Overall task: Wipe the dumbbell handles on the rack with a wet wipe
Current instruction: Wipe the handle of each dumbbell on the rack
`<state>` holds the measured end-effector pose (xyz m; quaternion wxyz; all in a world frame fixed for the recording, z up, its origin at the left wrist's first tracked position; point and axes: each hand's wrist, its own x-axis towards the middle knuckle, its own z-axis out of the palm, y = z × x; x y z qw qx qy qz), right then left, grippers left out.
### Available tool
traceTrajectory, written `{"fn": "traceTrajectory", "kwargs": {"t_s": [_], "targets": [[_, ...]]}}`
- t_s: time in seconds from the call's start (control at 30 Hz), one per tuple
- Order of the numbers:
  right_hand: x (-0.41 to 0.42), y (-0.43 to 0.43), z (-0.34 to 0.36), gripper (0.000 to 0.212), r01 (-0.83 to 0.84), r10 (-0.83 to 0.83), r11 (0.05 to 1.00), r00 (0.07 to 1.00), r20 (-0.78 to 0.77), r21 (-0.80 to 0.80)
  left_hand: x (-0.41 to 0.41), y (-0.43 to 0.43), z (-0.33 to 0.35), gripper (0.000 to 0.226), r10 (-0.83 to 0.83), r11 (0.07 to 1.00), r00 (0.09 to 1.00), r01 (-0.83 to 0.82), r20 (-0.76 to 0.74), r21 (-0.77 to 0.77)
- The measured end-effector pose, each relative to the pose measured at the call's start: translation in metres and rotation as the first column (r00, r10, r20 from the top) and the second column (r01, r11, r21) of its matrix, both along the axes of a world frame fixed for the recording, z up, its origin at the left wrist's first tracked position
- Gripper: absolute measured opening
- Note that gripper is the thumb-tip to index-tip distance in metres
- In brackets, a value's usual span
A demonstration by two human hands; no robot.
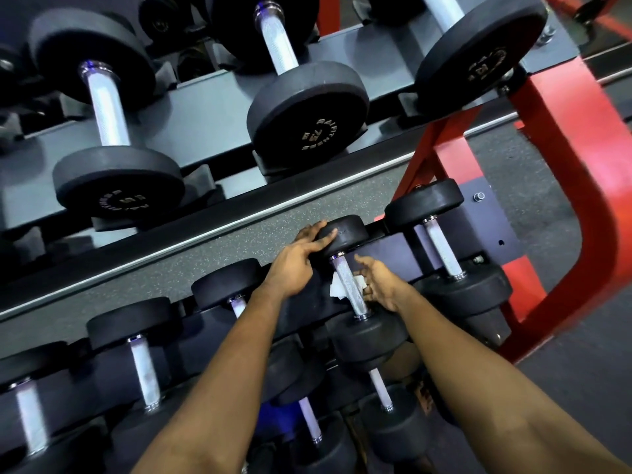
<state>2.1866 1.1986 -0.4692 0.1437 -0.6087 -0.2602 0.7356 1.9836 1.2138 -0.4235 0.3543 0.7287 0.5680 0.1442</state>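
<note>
Underfoot, grey speckled rubber floor shows through and beside the rack, with a red patch at the far right. Red-framed rack fills the view, with a grey upper shelf and a darker lower shelf. Big black dumbbells sit on the upper shelf, smaller ones in a row below. The second dumbbell from the right end of the lower row is the one being worked on. Left hand rests on its far head, fingers straight and slightly spread. Right hand pinches a white wet wipe, thumb sticking up. Wipe is wrapped behind the metal handle, near the middle, showing on both sides.
</note>
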Motion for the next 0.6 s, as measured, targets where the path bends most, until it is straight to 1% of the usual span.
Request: {"fn": "traceTrajectory", "kwargs": {"t_s": [0.07,0.1,0.17,0.2,0.23,0.3,0.33,0.4,0.43,0.5,0.53,0.57,0.6], "targets": [[-0.006,-0.003,0.002,0.077,0.057,-0.059,0.998,0.995,-0.076,-0.036,0.001,-0.001,0.002,0.098,0.008,1.0,1.0,-0.008,-0.012,-0.004],[-0.008,-0.004,0.005,0.081,0.06,-0.063,0.998,0.994,-0.09,-0.036,0.002,-0.002,0.003,0.098,0.009,1.0,1.0,-0.009,-0.015,-0.009],[-0.012,-0.001,0.012,0.081,0.071,-0.074,0.997,0.994,-0.077,-0.04,0.002,-0.002,0.003,0.098,0.004,1.0,1.0,-0.004,-0.013,-0.015],[-0.013,0.003,0.015,0.077,0.072,-0.073,0.997,0.996,-0.049,-0.023,0.001,-0.001,0.001,0.099,0.002,1.0,1.0,-0.002,-0.01,-0.016],[-0.015,0.006,0.015,0.067,0.112,-0.111,0.994,0.993,-0.026,0.016,0.0,-0.001,0.0,0.1,0.002,1.0,1.0,-0.002,-0.01,-0.015],[-0.023,0.007,0.015,0.039,0.231,-0.233,0.971,0.972,0.014,0.069,-0.001,0.0,-0.001,0.102,0.0,1.0,1.0,-0.001,-0.013,-0.007],[-0.028,0.005,0.012,0.031,0.276,-0.282,0.954,0.959,0.035,0.116,-0.001,0.0,-0.001,0.102,-0.004,1.0,1.0,0.004,-0.012,-0.004],[-0.039,-0.005,0.004,0.016,0.251,-0.296,0.926,0.946,0.131,0.282,0.0,-0.001,0.0,0.1,-0.016,1.0,1.0,0.016,-0.011,-0.003],[-0.045,-0.012,0.001,0.005,0.248,-0.312,0.903,0.94,0.139,0.351,0.0,-0.001,0.001,0.099,-0.021,1.0,1.0,0.021,-0.01,0.001],[-0.055,-0.023,0.003,0.042,0.206,-0.292,0.895,0.941,0.171,0.397,-0.002,0.001,0.0,0.097,-0.024,1.0,1.0,0.024,-0.007,0.009],[-0.058,-0.024,-0.001,0.051,0.169,-0.272,0.896,0.94,0.207,0.41,-0.002,0.001,-0.002,0.096,-0.026,1.0,1.0,0.026,-0.004,0.008],[-0.06,-0.023,0.001,0.052,0.119,-0.239,0.9,0.939,0.246,0.419,-0.002,0.002,-0.004,0.096,-0.028,1.0,1.0,0.028,-0.001,0.006],[-0.059,-0.019,0.006,0.046,0.101,-0.216,0.909,0.944,0.25,0.404,-0.002,0.002,-0.005,0.097,-0.03,1.0,1.0,0.03,0.007,0.003]]}}
